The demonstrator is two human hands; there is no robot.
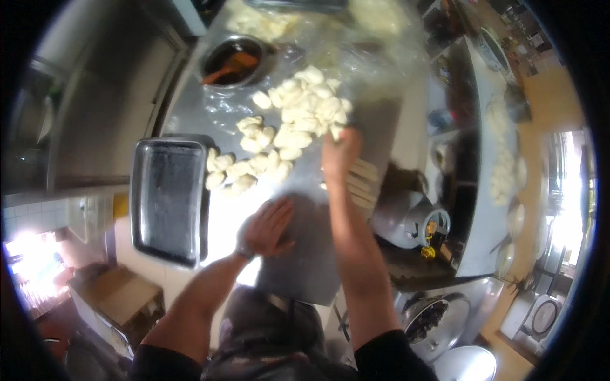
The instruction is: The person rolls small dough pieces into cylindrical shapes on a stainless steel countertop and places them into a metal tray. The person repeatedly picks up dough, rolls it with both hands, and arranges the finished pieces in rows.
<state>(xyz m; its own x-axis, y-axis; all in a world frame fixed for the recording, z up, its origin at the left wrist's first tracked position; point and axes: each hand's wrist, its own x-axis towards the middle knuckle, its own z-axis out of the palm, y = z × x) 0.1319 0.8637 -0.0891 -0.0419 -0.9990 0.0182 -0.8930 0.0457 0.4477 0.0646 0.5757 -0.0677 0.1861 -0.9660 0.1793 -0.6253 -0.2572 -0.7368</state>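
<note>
My left hand (270, 227) lies flat, palm down, on the metal worktop (305, 266), fingers stretched out and thumb apart; anything beneath the palm is hidden. My right hand (342, 150) reaches to the near right edge of a pile of pale dough pieces (310, 102). One dough piece (337, 130) shows between its thumb and fingers, but whether they grip it is unclear. Several rolled dough strips (363, 185) lie side by side to the right of my right wrist. More dough lumps (250, 170) sit loose between the pile and a dark rectangular metal tray (171, 202).
A round metal pot (232, 62) with dark contents and an orange-brown utensil stands at the far left. Clear plastic sheeting (329, 52) covers the far worktop. Beyond the right edge are a gas cylinder (405, 219) and a pale counter (486, 228) bearing more dough pieces.
</note>
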